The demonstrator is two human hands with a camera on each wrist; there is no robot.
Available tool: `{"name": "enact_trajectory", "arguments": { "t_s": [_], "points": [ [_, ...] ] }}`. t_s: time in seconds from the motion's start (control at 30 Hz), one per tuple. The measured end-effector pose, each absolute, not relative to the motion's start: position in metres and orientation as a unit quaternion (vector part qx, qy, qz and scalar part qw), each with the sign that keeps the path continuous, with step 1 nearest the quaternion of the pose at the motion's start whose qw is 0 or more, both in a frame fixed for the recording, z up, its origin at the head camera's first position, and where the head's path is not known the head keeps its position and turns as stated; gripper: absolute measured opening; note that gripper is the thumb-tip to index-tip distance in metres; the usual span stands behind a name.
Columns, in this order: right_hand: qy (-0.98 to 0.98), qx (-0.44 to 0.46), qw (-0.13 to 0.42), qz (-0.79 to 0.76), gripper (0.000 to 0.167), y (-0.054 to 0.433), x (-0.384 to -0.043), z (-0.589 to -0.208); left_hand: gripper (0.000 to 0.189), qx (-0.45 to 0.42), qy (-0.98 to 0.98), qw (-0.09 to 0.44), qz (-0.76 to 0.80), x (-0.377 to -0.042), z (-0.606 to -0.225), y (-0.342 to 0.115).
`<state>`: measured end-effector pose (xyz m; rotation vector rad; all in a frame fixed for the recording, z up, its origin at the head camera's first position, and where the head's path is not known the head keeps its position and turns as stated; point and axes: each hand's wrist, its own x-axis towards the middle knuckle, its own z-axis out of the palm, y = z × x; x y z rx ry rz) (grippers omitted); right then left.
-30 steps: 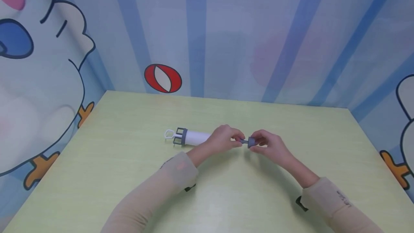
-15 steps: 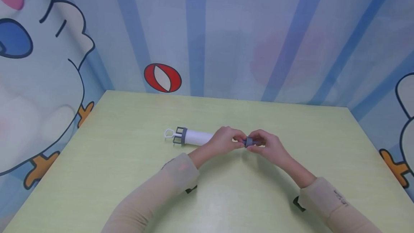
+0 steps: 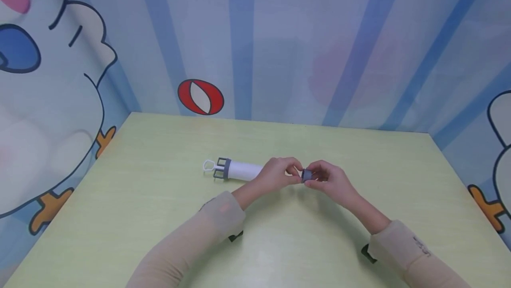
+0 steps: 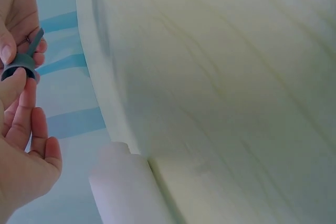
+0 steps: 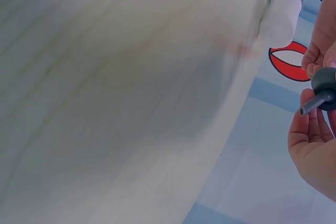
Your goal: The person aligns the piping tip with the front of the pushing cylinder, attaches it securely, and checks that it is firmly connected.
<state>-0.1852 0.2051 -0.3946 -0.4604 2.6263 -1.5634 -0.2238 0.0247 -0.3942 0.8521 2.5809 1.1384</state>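
Note:
A small dark grey nozzle cap (image 3: pixel 306 175) is held in the air between both hands. My right hand (image 3: pixel 334 182) pinches it by its side. My left hand (image 3: pixel 277 174) has its thumb and a finger at the rim of the cap's open mouth, pinching it. In the right wrist view the cap's thin nozzle (image 5: pixel 316 102) points away from the left hand, toward the right palm. Left of the hands, a white syringe-like tube (image 3: pixel 243 171) lies on the table, its right end hidden behind the left hand. It has a grey collar with side loops and a white ring handle.
The pale yellow-green table (image 3: pixel 167 217) reaches back to a light wall covering with blue stripes (image 3: pixel 241 57). Cartoon figures are printed on the covering at both sides, and a red oval (image 3: pixel 201 97) at the back.
The nozzle cap has turned end for end: its nozzle pointed toward my left hand and now points to the right, its wide mouth facing left. The white tube has stayed in place.

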Motion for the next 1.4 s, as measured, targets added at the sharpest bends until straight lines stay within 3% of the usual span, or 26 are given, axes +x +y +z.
{"name": "enact_trajectory", "arguments": {
  "t_s": [0.27, 0.77, 1.4],
  "points": [
    [0.838, -0.162, 0.038, -0.52, 0.027, 0.202, -0.184, -0.395, 0.01, 0.277, 0.876, 0.093, 0.382, -0.224, -0.394, 0.024],
    [0.85, -0.177, 0.042, -0.494, 0.024, 0.198, -0.18, -0.391, 0.013, 0.305, 0.887, 0.09, 0.336, -0.225, -0.392, 0.021],
    [0.87, -0.163, 0.044, -0.464, 0.028, 0.2, -0.18, -0.392, 0.033, 0.273, 0.9, 0.123, 0.317, -0.24, -0.388, -0.014]
  ]
}}
